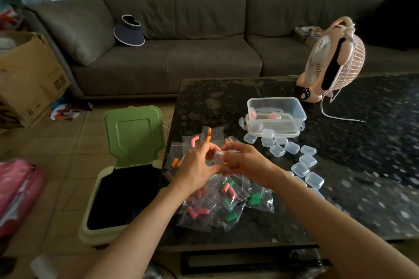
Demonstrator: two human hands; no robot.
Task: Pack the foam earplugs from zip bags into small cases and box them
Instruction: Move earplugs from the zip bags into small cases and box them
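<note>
Your left hand point(197, 166) and right hand point(248, 164) pinched a small clear case point(218, 156) between curled fingers above the zip bags point(217, 201), its long axis and contents blurred beyond telling.

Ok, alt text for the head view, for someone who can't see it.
The left hand and right hand hold a small clear case above zip bags of pink, green and orange earplugs on a dark table. More cases lie to the right, near a clear box; an open green bin stands left of it.
</note>
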